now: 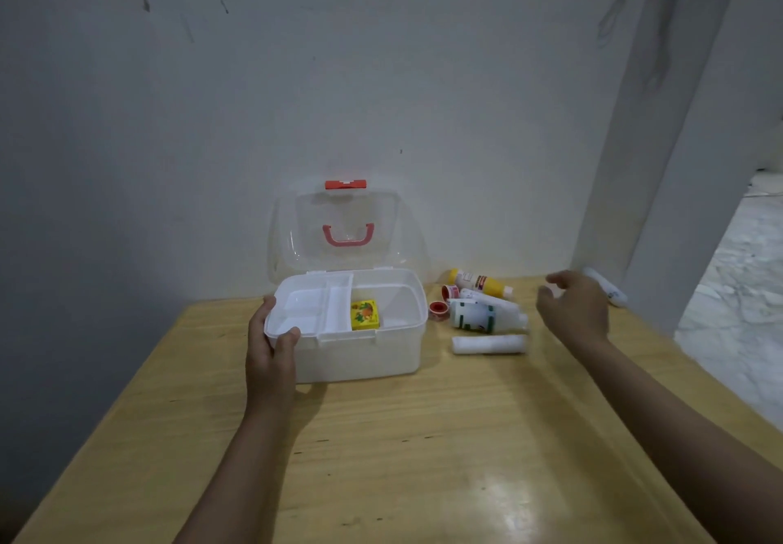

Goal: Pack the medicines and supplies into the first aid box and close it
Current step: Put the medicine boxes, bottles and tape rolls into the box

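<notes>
A white first aid box (360, 353) sits on the wooden table (381, 459) toward the far wall, its clear lid (345, 208) standing open and upright at the box's 12 o'clock, with a red latch (345, 184) on the lid's top edge and a pink handle (348, 235) showing through the plastic. A white divided tray (311, 308) fills the left part of the box; in the open space just right of it lies a small yellow carton (365, 314). The left hand (271, 353) grips the box's near left corner, at about 8 o'clock, thumb hooked over the rim. At the box's 3 o'clock lies a cluster of supplies: a yellow bottle (481, 283) on its side farthest back, two red-and-white tape rolls (438, 310) nearest the box, a white bottle with a green label (483, 317) lying flat, and a white bandage roll (489, 344) closest to the person. The right hand (576, 310) hovers beyond the cluster, at its 3 o'clock, fingers spread and loose, grasping nothing, slightly blurred. A white tube (606, 287) lies past it by the wall.
</notes>
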